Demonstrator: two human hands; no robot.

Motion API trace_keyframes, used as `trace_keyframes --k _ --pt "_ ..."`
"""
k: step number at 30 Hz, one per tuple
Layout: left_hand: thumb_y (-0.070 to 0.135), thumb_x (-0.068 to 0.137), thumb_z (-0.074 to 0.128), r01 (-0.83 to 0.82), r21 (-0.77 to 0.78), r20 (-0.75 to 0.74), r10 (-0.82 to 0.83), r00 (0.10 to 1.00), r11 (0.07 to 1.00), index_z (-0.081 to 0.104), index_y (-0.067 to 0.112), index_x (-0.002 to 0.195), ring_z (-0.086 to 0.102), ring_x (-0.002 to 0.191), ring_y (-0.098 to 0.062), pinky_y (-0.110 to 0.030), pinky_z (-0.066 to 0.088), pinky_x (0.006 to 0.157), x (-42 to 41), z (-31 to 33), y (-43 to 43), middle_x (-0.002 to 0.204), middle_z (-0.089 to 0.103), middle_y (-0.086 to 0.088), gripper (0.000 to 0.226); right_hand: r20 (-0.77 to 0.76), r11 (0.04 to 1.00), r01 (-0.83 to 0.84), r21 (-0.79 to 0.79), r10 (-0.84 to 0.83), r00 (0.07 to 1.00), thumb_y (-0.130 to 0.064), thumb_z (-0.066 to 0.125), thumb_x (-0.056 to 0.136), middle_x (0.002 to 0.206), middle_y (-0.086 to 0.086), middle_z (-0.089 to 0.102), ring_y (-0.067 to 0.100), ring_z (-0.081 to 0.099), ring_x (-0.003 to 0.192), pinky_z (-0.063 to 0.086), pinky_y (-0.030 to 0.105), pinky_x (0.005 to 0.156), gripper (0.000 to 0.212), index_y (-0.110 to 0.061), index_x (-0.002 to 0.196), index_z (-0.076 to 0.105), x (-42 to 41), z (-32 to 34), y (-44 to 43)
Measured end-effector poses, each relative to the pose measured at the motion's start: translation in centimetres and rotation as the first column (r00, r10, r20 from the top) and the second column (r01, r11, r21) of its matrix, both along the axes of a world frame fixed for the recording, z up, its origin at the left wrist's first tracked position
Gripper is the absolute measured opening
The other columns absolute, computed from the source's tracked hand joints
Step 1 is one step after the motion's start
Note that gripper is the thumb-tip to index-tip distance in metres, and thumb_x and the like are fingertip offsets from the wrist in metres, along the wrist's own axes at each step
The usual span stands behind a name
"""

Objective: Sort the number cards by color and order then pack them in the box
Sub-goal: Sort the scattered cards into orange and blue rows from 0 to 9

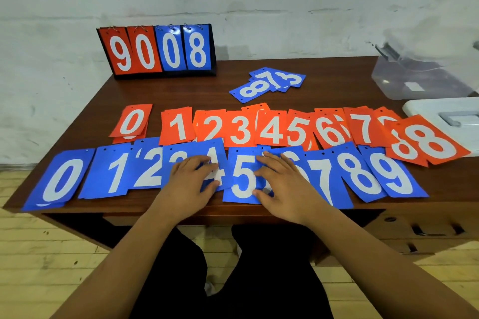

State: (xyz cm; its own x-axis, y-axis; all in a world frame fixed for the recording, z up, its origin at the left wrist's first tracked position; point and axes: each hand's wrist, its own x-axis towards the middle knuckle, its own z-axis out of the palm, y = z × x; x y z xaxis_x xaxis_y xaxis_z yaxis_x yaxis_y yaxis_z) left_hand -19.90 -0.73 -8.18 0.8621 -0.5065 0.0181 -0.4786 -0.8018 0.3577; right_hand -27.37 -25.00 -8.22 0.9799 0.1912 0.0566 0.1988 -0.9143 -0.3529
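**Both hands flat on the blue row**

My left hand (190, 184) lies palm down with fingers spread on the blue cards, covering most of the blue 3 (178, 156) and the lower left of the blue 4 (216, 163). It grips nothing. My right hand (283, 184) lies the same way, loose and flat, over the blue 6 (293, 156), with its thumb and fingertips touching the right edge of the blue 5 (241, 176).

The blue row (67, 179) runs along the near edge of the table (181, 90) from 0 on the left to 9 on the right, the cards overlapping. Just behind it the orange row (239, 129) goes from 0 to 8, several numbers stacked in pairs, with the two 8s fanned out at the right end.

Farther back, a small loose pile of blue cards (267, 83) shows 8, 7 and 3. At the back left corner stands a flip scoreboard (158, 50) reading 9, 0, 0, 8. At the right edge sits a clear plastic box (420, 77), and its white lid (440, 114) lies flat in front of it, touching the orange 8s.
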Motion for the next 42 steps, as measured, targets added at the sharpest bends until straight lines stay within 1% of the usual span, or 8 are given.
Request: trace_keyframes --k 9,13,22,26,31,34,38,42 --pt "0.026 0.096 0.057 0.007 -0.034 -0.026 -0.008 1.000 0.999 0.051 0.029 0.137 0.026 0.142 -0.012 -0.037 0.019 0.118 0.1 0.4 -0.2 0.149 0.037 0.009 0.042 -0.012 0.993 0.029 0.110 -0.028 1.000 -0.033 0.054 0.097 0.158 -0.007 0.029 0.006 0.014 0.148 0.003 0.022 0.117 0.043 -0.020 0.138 0.046 -0.8 0.5 -1.3" --pt "0.030 0.094 0.061 0.026 -0.134 0.011 -0.025 1.000 0.991 0.056 0.026 0.131 0.036 0.135 -0.015 -0.042 0.033 0.114 1.6 2.0 -2.0 0.140 0.046 0.006 0.037 0.017 0.960 0.151 0.236 -0.159 0.987 -0.037 0.056 0.096 0.153 -0.006 0.035 0.012 0.026 0.143 0.025 0.034 0.116 0.044 -0.023 0.137 0.046 0.8 3.1 -2.7" --pt "0.020 0.091 0.062 -0.075 -0.234 0.041 0.087 0.995 0.969 0.063 0.014 0.115 0.056 0.107 -0.020 -0.029 0.044 0.084 13.7 7.0 -12.0 0.117 0.057 -0.006 0.026 0.060 0.901 0.385 0.202 -0.404 0.913 -0.037 0.058 0.093 0.126 0.006 0.055 0.022 0.055 0.114 0.048 0.042 0.097 0.042 -0.011 0.126 0.055 12.1 7.3 -8.5" --pt "0.022 0.089 0.065 -0.135 -0.174 0.001 0.137 0.991 0.976 0.059 0.011 0.114 0.052 0.100 -0.019 -0.028 0.041 0.079 19.5 5.8 -15.1 0.120 0.055 -0.011 0.028 0.038 0.882 0.435 0.181 -0.448 0.893 -0.035 0.058 0.093 0.121 0.008 0.054 0.025 0.054 0.110 0.048 0.043 0.094 0.039 -0.008 0.122 0.055 16.2 6.7 -10.5" --pt "0.055 0.081 0.072 -0.208 0.069 -0.095 0.214 0.972 0.976 0.043 0.013 0.142 0.042 0.129 -0.032 -0.044 0.044 0.103 25.6 3.3 -18.0 0.142 0.043 -0.015 0.079 0.026 0.875 0.453 0.171 -0.463 0.886 -0.032 0.058 0.093 0.116 0.006 0.053 0.020 0.055 0.101 0.050 0.041 0.089 0.030 -0.013 0.115 0.056 20.5 4.7 -12.5" --pt "0.059 0.077 0.073 -0.219 0.206 -0.089 0.241 0.966 0.954 0.040 0.014 0.145 0.037 0.132 -0.034 -0.043 0.039 0.105 27.4 2.3 -18.5 0.144 0.039 -0.016 0.087 0.042 0.868 0.466 0.173 -0.480 0.877 -0.028 0.058 0.092 0.120 0.009 0.052 0.025 0.056 0.104 0.049 0.043 0.093 0.031 -0.011 0.117 0.058 23.3 3.7 -13.9" --pt "0.034 0.088 0.071 -0.245 -0.051 -0.142 0.236 0.961 0.968 0.060 0.011 0.118 0.056 0.106 -0.025 -0.034 0.047 0.081 28.1 2.6 -17.0 0.122 0.059 -0.012 0.039 0.038 0.853 0.503 0.141 -0.512 0.858 -0.025 0.059 0.091 0.123 0.016 0.051 0.032 0.054 0.111 0.047 0.044 0.095 0.035 -0.006 0.120 0.056 27.2 3.1 -15.3" --pt "0.022 0.096 0.059 -0.368 -0.406 -0.244 0.288 0.926 0.837 0.062 0.009 0.098 0.059 0.088 -0.021 -0.034 0.046 0.067 26.8 4.7 -14.2 0.101 0.066 -0.009 0.013 0.007 0.838 0.546 0.011 -0.546 0.838 -0.048 0.057 0.091 0.128 0.017 0.052 0.035 0.048 0.118 0.041 0.042 0.098 0.056 -0.005 0.127 0.051 31.2 2.4 -14.7"
